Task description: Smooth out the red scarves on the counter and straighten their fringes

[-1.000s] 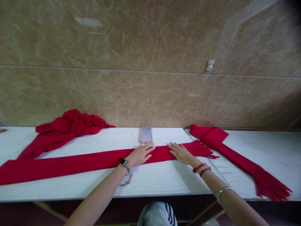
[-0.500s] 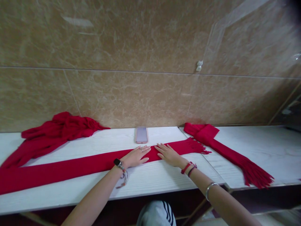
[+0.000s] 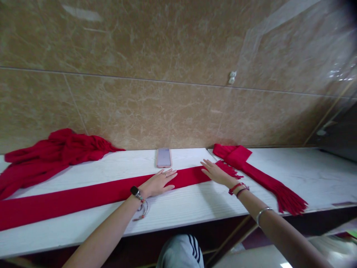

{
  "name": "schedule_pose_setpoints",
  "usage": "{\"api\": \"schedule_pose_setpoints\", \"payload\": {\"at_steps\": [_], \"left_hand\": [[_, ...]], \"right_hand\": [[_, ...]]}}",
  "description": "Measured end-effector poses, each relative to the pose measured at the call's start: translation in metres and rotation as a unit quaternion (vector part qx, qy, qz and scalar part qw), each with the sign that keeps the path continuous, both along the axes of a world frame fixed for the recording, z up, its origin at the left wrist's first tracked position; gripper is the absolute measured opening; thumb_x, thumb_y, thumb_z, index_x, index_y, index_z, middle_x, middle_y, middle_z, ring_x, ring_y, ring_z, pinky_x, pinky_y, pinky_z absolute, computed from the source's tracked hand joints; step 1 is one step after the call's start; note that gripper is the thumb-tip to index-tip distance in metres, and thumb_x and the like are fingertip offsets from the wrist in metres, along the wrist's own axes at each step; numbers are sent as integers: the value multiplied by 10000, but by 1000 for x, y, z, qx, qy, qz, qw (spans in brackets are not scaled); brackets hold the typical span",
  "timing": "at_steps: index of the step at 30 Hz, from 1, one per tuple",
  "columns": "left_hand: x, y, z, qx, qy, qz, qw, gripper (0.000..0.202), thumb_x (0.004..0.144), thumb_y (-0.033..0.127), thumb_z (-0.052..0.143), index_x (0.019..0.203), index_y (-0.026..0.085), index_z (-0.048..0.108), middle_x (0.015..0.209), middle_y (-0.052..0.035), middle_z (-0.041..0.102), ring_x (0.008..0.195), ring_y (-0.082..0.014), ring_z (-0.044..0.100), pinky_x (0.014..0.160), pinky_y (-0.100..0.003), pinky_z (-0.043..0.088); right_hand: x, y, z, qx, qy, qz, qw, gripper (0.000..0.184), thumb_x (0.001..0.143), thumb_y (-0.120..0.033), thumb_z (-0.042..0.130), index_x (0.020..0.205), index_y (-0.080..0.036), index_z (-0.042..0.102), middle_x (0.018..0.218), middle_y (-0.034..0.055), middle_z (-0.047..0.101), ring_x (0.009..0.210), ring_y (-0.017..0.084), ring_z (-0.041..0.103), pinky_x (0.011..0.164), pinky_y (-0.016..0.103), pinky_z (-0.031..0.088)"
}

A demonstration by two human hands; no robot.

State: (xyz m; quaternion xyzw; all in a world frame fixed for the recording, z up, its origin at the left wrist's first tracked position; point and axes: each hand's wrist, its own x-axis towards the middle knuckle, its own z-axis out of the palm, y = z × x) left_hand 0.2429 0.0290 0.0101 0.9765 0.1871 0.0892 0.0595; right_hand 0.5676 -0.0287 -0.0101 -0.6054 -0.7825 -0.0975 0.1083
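Matt, smooth-lying cloth in the long flat red fringed scarf (image 3: pixel 111 191), roughened to loose threads at one end. Dull cloth too, deeply creased, in the crumpled red fabric heap (image 3: pixel 63 150), and stringy tassels on the folded red cloth scarf (image 3: pixel 259 175). Low-sheen wood grain, finely ridged, across the long white worktop (image 3: pixel 189 206). Polished, stone-like veining on the brown marbled wall (image 3: pixel 145 111), glossy enough for pale reflections. Smooth glassy face on the slim pink-edged rectangular phone (image 3: pixel 164 158). Bright, shiny metal in the thin silver bangle (image 3: pixel 260 213).
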Motion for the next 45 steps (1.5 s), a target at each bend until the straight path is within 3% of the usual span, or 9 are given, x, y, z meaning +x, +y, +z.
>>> {"api": "schedule_pose_setpoints", "payload": {"at_steps": [4, 7, 13, 20, 25, 31, 37, 40, 45], "left_hand": [[-1, -1, -1, -5, 28, 6, 1000, 547, 891, 492, 346, 1372, 238, 285, 1434, -62, 280, 1318, -177, 244, 1072, -352, 163], [-2, -1, -1, 2, 27, 2, 1000, 567, 882, 502, 363, 1377, 242, 271, 1440, -61, 267, 1322, -176, 234, 1073, -346, 162], [0, 0, 0, -9, 41, 6, 999, 520, 909, 490, 293, 1371, 251, 287, 1444, -50, 259, 1330, -173, 209, 1075, -369, 145], [1, 6, -9, 8, 32, 2, 999, 455, 928, 402, 303, 1364, 270, 301, 1446, -35, 261, 1327, -166, 215, 1072, -358, 146], [1, 5, -10, 11, 23, 4, 1000, 445, 929, 393, 306, 1360, 282, 305, 1434, -30, 290, 1323, -157, 227, 1071, -348, 153], [2, 3, -6, 6, 26, 8, 1000, 443, 927, 391, 312, 1354, 272, 324, 1426, -33, 304, 1315, -168, 249, 1070, -356, 172], [1, 3, -6, 23, -6, 35, 999, 442, 911, 418, 340, 1314, 248, 402, 1421, -53, 317, 1289, -200, 307, 1049, -340, 240], [2, 3, -5, 31, -15, 64, 997, 446, 909, 414, 340, 1300, 216, 424, 1387, -77, 376, 1228, -207, 401, 1013, -335, 303], [3, 10, -5, 50, -51, 128, 989, 384, 917, 317, 318, 1221, 173, 503, 1207, -92, 562, 1089, -196, 524, 944, -335, 387]], "right_hand": [[-65, 10, 0, -47, 22, 81, 995, 503, 905, -402, 310, 1328, -140, 381, 1384, 142, 368, 1283, 247, 311, 1014, 434, 319], [-79, 5, -4, -62, 31, 85, 994, 508, 916, -415, 270, 1338, -151, 371, 1383, 129, 373, 1281, 234, 317, 1037, 439, 277], [-43, 7, -1, -87, 7, 66, 994, 493, 912, -394, 307, 1338, -153, 368, 1378, 124, 383, 1277, 226, 325, 1027, 418, 292], [-10, 44, 44, -221, -28, -5, 975, 462, 749, -290, 600, 1188, -159, 546, 1177, 121, 583, 1073, 242, 538, 907, 336, 410], [-3, 61, 57, -282, -60, -54, 956, 474, 645, -286, 683, 1105, -202, 601, 1103, 76, 624, 955, 225, 592, 736, 285, 467], [7, 66, 60, -289, -101, -75, 949, 347, 596, -240, 711, 937, -183, 677, 941, 72, 683, 847, 236, 624, 681, 302, 472], [10, 51, 58, -245, -115, -50, 961, 335, 689, -221, 635, 1022, -177, 650, 1062, 106, 642, 987, 254, 581, 802, 324, 450], [-5, 47, 55, -223, -98, -12, 970, 346, 773, -220, 545, 1113, -196, 602, 1137, 86, 609, 1047, 219, 554, 867, 309, 427], [-56, 53, 48, -167, -56, 92, 980, 363, 829, -195, 469, 1181, -162, 550, 1184, 102, 580, 1080, 202, 533, 908, 325, 408]]}}
